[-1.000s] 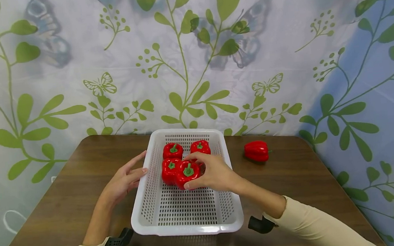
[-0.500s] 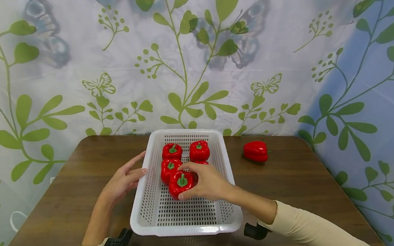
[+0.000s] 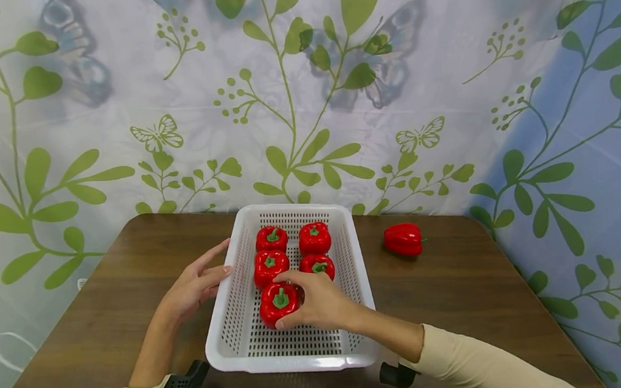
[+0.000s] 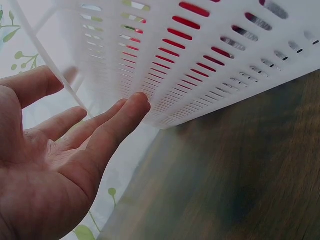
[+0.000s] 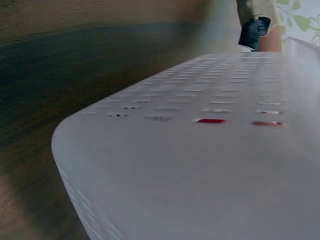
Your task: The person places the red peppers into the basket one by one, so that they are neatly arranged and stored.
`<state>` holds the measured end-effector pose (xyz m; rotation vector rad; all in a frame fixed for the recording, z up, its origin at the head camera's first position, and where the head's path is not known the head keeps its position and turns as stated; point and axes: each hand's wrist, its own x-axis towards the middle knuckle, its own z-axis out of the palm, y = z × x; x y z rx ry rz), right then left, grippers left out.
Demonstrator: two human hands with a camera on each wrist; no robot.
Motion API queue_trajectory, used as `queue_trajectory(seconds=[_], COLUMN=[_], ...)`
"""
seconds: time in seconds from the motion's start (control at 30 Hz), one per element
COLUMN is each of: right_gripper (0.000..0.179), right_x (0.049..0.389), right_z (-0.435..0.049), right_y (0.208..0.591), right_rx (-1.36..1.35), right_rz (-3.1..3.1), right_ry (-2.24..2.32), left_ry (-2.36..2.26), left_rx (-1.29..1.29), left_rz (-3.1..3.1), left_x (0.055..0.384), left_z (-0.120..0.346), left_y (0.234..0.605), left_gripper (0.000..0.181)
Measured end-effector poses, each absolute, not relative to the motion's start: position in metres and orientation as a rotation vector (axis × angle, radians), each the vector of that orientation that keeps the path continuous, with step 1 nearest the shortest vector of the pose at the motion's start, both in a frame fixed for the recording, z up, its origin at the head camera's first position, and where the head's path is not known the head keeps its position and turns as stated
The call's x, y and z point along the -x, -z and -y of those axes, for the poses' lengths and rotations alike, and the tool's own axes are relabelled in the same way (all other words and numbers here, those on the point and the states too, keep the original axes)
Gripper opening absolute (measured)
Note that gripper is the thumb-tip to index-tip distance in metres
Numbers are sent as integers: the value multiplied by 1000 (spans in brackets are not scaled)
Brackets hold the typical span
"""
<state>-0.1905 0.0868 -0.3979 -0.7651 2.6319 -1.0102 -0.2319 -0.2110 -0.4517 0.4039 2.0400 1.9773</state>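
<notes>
My right hand [image 3: 320,301] grips a red bell pepper [image 3: 277,308] with a green stem, low in the white perforated basket [image 3: 294,363]. The thumb lies on its near side and the fingers on its far side. This pepper is at the front of the left row, just before another bell pepper [image 3: 269,265]. My left hand [image 3: 196,285] rests at the basket's left rim, its fingers extended. In the left wrist view, the left hand [image 4: 65,150] lies along the outside of the perforated wall [image 4: 150,65]. The basket wall [image 5: 190,165] hides the right hand in the right wrist view.
More red bell peppers stand stem up in the basket: one at the back left [image 3: 271,239], one at the back right [image 3: 315,239] and one at the middle right [image 3: 315,264]. Another bell pepper [image 3: 403,239] lies sideways on the brown table [image 3: 451,280]. A patterned curtain [image 3: 302,96] hangs behind.
My right hand has moved the bell pepper left and toward the front of the basket. The peppers on the basket's right side have come into fuller view. The left hand stays at the rim.
</notes>
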Motion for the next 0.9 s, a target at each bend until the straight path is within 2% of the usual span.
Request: queue_trajectory(seconds=[0.9], right_gripper=[74], right_x=[193], right_z=[-77], right_y=[421], right_rx=[783], right_rz=[-2621], right_ry=[1003], left_ry=[-1975], left_rx=[-386], left_rz=[-2043], left_x=[231], left_z=[210], left_y=[451], left_gripper=[69])
